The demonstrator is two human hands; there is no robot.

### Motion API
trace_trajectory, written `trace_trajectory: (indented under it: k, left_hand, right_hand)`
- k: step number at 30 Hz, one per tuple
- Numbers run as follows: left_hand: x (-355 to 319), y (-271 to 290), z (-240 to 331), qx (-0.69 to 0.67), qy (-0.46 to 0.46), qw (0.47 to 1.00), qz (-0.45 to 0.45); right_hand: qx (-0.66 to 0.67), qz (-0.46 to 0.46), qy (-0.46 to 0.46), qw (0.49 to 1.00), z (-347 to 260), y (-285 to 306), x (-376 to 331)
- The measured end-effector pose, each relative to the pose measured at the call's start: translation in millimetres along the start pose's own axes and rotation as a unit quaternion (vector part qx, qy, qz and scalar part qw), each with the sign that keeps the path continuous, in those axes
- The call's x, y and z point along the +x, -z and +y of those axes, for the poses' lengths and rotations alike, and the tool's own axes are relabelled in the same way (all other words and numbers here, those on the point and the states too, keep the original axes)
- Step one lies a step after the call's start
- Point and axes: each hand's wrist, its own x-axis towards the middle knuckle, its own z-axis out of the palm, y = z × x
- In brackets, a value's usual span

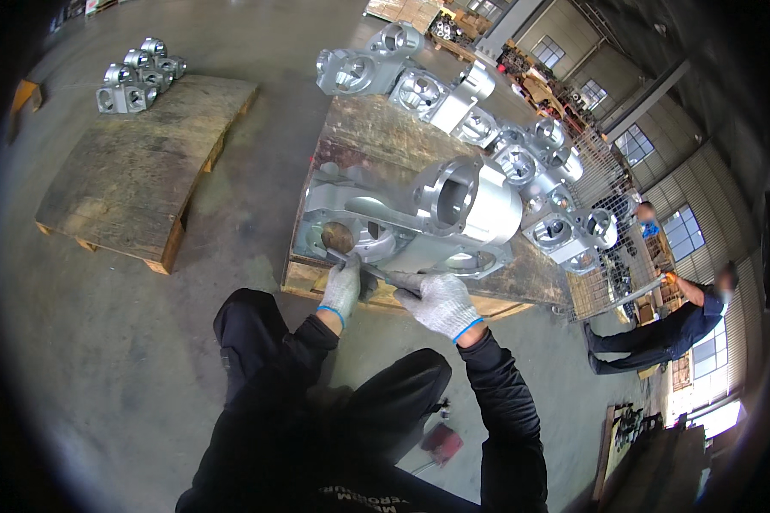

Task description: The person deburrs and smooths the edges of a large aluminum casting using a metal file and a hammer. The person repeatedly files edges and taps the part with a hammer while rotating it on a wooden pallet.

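A large silver machined metal casting (453,244) lies on the wooden pallet (359,137) in front of me, its round cylindrical end raised at the right. My left hand (342,286), in a light grey knit glove with a blue cuff edge, is closed at the near left edge of the casting. My right hand (441,303), gloved alike, is closed beside the near side of the casting. Between both hands runs a slim, file-like metal tool (375,272), its left end against the lower opening of the casting. My fingers partly hide it.
More silver castings (419,90) stand along the far and right sides of this pallet. To the left, a low wooden pallet (137,162) bears several smaller castings (137,81). At the right, a person (676,321) in dark clothes grips a wire mesh cage (607,256). A red object (442,443) lies on the floor.
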Motion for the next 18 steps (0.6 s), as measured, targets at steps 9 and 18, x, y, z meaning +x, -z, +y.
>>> trace_trajectory:
  k: [9,18]
  left_hand:
    - [2.6,-13.3,-1.1,-0.002,0.066,0.994,-0.084]
    - [11.2,10.7,-21.9,0.065,0.011,0.997,-0.041]
  right_hand:
    - [-0.145,0.039,-0.019,0.989,-31.2,-10.4,-17.5]
    - [-0.007,0.071,-0.093,0.993,-26.8,-38.9,-27.8]
